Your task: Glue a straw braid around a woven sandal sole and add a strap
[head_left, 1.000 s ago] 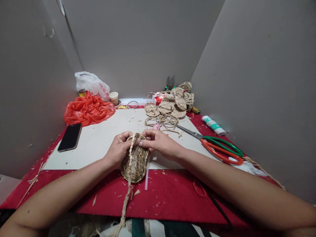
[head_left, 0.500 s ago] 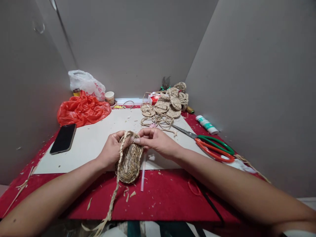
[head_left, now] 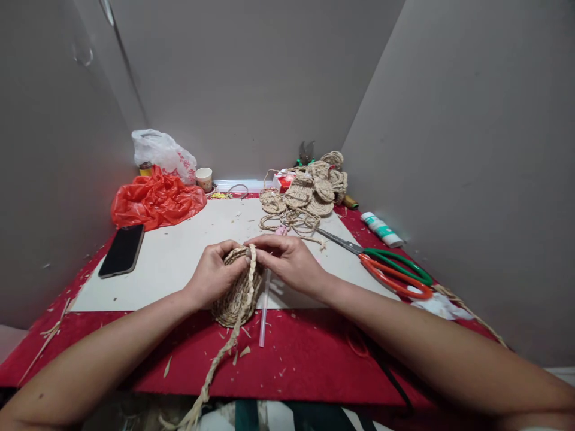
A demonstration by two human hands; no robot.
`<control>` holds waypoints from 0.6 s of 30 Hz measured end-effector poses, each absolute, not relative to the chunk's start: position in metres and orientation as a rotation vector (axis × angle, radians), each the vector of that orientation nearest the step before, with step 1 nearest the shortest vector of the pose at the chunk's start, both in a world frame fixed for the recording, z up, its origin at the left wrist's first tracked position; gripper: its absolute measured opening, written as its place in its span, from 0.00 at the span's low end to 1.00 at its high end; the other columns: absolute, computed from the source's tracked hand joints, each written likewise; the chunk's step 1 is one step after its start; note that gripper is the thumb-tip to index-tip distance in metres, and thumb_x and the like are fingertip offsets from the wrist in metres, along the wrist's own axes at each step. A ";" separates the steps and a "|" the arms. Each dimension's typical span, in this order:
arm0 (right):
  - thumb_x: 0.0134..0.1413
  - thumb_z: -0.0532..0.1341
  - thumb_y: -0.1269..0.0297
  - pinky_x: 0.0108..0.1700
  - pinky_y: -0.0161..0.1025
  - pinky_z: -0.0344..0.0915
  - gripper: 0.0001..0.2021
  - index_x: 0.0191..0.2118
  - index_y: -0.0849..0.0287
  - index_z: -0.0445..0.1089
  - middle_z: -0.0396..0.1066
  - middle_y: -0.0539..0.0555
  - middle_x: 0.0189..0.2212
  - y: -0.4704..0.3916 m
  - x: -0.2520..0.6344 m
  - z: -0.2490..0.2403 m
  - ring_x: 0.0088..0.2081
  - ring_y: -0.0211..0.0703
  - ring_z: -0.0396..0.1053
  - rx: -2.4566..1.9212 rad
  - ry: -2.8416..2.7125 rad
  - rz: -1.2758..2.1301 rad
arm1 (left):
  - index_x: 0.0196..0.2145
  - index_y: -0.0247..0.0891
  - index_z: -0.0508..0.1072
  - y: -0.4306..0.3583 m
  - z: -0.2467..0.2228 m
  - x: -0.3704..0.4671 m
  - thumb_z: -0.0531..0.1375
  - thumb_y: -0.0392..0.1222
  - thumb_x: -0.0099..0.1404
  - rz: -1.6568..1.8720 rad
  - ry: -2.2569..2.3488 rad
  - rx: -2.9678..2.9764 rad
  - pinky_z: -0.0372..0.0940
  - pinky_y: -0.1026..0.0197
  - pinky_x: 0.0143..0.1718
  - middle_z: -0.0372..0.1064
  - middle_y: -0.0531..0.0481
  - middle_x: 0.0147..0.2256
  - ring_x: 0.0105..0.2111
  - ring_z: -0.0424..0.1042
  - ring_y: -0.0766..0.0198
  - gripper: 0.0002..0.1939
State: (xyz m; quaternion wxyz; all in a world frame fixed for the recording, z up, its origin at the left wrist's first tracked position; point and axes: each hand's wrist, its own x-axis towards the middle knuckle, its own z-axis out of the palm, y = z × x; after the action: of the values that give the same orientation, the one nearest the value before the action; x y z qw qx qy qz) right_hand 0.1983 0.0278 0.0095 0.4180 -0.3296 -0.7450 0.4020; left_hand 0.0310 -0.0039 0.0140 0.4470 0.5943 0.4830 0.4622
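An oval coil of braided straw (head_left: 230, 304) is held upright near the front edge of the white board. My left hand (head_left: 216, 270) grips its upper left part, thumb on the near face. At the coil's top right, my right hand (head_left: 290, 261) pinches the straw braid (head_left: 250, 287) between thumb and fingers. From there the braid runs down over the coil's face, and its frayed tail hangs past the table's front edge. A clear straw-like tube (head_left: 263, 317) lies just right of the coil.
Red-and-green-handled scissors (head_left: 359, 248) lie right, near a white-green roll (head_left: 381, 229). Coiled straw pieces (head_left: 309, 191) are heaped at the back. Left are a phone (head_left: 121, 251), a red plastic bag (head_left: 157, 200) and a paper cup (head_left: 203, 178). Grey walls (head_left: 251, 78) enclose the red-covered table (head_left: 309, 365).
The braid has shifted from the coil's left side to its right, where my right hand now pinches it. The coil has turned slightly, and the view has moved a little.
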 end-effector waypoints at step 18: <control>0.53 0.61 0.63 0.38 0.39 0.68 0.06 0.35 0.57 0.75 0.75 0.52 0.32 0.032 0.199 -0.003 0.34 0.41 0.72 -0.781 -1.789 0.928 | 0.29 0.33 0.73 -0.004 0.015 0.030 0.69 0.46 0.49 0.993 1.050 1.205 0.58 0.68 0.23 0.68 0.54 0.23 0.21 0.63 0.70 0.15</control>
State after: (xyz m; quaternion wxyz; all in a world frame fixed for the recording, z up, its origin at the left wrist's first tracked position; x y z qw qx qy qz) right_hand 0.1990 0.0319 -0.0027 0.4709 -0.3187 -0.7302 0.3787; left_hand 0.0304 -0.0043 0.0147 0.5890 0.5175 0.4511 0.4264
